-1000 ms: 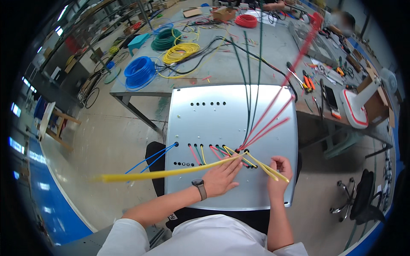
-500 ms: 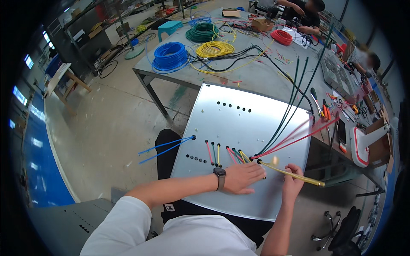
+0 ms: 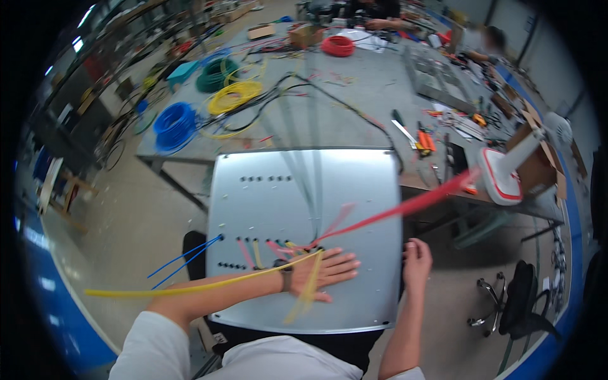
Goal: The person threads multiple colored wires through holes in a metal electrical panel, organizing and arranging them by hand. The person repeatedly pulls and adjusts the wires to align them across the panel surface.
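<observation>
A flat silver metal panel (image 3: 354, 196) with rows of holes lies in front of me. My left hand (image 3: 326, 271) rests on it, fingers stretched and spread. Close to the panel's right edge is my right hand (image 3: 417, 258), its fingers curled with nothing visible in them. From a hole by my left hand come yellow wires: one long yellow wire (image 3: 190, 289) crosses my left forearm, another is blurred. Red wires (image 3: 405, 208) slant up to the right, and blurred green wires (image 3: 310, 190) rise away from me. Two blue wires (image 3: 183, 256) poke out at the left.
On the grey table (image 3: 373, 85) beyond lie blue (image 3: 174, 126), green (image 3: 216, 75), yellow (image 3: 234, 97) and red wire coils (image 3: 337, 46). Pliers (image 3: 425, 140), a screwdriver (image 3: 405, 128) and a white fan (image 3: 503, 168) stand to the right. Other people work at the far side.
My right hand has let go of the yellow wire, which has swung left over my forearm. The red and green wires have swayed. The view has turned, and the panel sits straighter.
</observation>
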The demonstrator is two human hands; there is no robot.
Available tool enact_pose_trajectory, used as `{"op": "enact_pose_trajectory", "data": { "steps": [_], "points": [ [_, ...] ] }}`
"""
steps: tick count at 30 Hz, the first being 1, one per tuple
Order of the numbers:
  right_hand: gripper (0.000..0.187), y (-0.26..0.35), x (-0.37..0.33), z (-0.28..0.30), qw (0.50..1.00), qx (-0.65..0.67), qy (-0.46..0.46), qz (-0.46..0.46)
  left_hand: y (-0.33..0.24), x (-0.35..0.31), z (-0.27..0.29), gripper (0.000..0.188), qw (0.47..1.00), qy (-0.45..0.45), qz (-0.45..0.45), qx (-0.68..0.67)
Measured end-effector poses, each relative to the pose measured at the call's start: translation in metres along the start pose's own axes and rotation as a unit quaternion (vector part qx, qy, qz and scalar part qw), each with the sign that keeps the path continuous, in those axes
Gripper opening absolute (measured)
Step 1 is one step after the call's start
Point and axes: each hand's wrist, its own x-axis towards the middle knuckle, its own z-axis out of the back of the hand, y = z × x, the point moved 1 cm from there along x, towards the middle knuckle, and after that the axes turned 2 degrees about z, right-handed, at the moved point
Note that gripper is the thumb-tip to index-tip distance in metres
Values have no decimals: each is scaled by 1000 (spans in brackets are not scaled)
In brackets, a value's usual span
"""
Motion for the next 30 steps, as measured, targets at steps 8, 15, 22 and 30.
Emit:
{"op": "enact_pose_trajectory", "data": {
  "steps": [8,15,22,30],
  "points": [
    [59,1,-20,-11,979,130,154,-30,3,57,9,90,998,22,-50,-15],
    [48,6,-18,-13,984,44,172,1,7,65,2,98,997,60,-39,-26],
    [44,-2,-16,-16,987,67,144,-21,3,52,12,90,997,26,-63,-48],
    [41,-1,-17,-17,992,52,113,-12,17,2,12,90,994,83,-62,-24]
  ]
}}
